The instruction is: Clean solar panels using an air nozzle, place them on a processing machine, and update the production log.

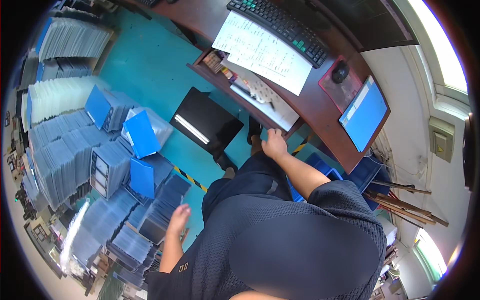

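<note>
My right hand is at the near right end of a pulled-out desk drawer, its fingers curled at the front edge. Whether they wrap behind the edge is partly hidden. Papers and small packets lie inside the drawer. Down at my left side hangs my left hand, fingers loosely bent and holding nothing. It is nearest to stacks of clear plastic sleeves and folders. White printed sheets lie on the brown desk above the drawer.
A glossy black square object stands on the green floor ahead of my feet. Blue folders top the piles at left. The desk holds a keyboard, a mouse and a blue binder. Wooden sticks lean at right.
</note>
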Tool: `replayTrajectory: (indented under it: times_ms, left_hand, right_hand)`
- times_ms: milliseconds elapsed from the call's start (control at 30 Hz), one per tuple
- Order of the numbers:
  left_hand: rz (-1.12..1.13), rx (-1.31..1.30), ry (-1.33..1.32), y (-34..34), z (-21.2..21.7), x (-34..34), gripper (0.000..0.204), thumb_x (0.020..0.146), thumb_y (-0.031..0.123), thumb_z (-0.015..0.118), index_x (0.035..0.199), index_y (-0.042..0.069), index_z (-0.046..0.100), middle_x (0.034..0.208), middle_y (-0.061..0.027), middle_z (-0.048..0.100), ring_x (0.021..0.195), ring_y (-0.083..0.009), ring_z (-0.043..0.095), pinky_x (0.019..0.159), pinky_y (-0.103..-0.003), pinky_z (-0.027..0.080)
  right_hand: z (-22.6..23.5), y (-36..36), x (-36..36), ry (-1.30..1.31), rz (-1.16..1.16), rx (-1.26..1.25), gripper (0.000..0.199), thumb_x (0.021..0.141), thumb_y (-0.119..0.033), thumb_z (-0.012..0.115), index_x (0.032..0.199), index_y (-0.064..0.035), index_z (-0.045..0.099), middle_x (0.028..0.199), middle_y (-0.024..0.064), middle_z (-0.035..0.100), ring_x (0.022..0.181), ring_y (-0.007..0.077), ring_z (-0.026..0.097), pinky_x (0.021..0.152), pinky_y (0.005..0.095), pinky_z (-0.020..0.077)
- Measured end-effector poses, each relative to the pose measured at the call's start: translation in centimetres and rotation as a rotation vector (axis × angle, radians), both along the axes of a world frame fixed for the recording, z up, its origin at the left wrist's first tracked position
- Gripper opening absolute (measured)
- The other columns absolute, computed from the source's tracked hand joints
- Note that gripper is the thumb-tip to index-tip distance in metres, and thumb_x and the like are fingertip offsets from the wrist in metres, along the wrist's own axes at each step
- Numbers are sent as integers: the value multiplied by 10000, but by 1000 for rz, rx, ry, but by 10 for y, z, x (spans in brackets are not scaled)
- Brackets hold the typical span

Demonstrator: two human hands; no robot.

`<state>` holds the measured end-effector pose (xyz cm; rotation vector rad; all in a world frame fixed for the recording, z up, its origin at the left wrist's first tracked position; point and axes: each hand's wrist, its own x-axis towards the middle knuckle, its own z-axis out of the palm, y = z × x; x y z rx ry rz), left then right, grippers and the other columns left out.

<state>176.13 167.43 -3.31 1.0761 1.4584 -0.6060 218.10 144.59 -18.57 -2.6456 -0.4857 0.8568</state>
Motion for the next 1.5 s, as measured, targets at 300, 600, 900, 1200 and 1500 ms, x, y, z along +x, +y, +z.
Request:
replayTrajectory:
  times_ms: [300, 600, 900, 1200, 1500]
  left_hand:
    - [-16, 138, -122, 19, -1, -57, 397, 928, 123, 562, 1293, -19, 494, 1213, -159, 606, 1108, -201, 572, 968, -310, 425]
    - [120, 129, 55, -12, -7, -155, 420, 897, 187, 596, 1269, 4, 528, 1059, -78, 642, 917, -147, 579, 773, -285, 459]
    - [100, 78, 28, -30, -39, -147, 435, 896, 195, 601, 1276, -3, 528, 1117, -125, 632, 1044, -201, 588, 915, -315, 445]
    - [-260, 202, -281, 61, -42, 48, 401, 903, 108, 583, 1280, -9, 509, 1244, -194, 595, 1156, -267, 578, 967, -343, 452]
    - [-647, 110, -707, 56, -91, 347, 569, 893, 282, 623, 1370, 47, 418, 1268, -233, 560, 1182, -323, 557, 957, -393, 457]
  right_hand:
    - [-30, 42, -43, 179, 172, -30, 345, 838, -308, 606, 1048, -38, 562, 1015, 229, 622, 968, 400, 607, 822, 480, 492]
    - [-51, 77, -22, 101, 21, -212, 321, 811, -236, 590, 1045, -16, 583, 1043, 212, 655, 961, 376, 638, 837, 459, 508]
    - [-42, 193, -3, 30, 447, 168, 226, 892, -102, 408, 986, -16, 595, 1008, 238, 643, 954, 393, 635, 829, 483, 496]
    - [4, 169, 38, 132, 210, 367, 302, 816, -276, 567, 948, -10, 625, 905, 231, 654, 861, 366, 644, 771, 446, 500]
    - [54, 79, 100, 983, -415, 657, 328, 951, -311, 566, 1083, -11, 563, 979, 83, 637, 771, 169, 651, 653, 301, 549]
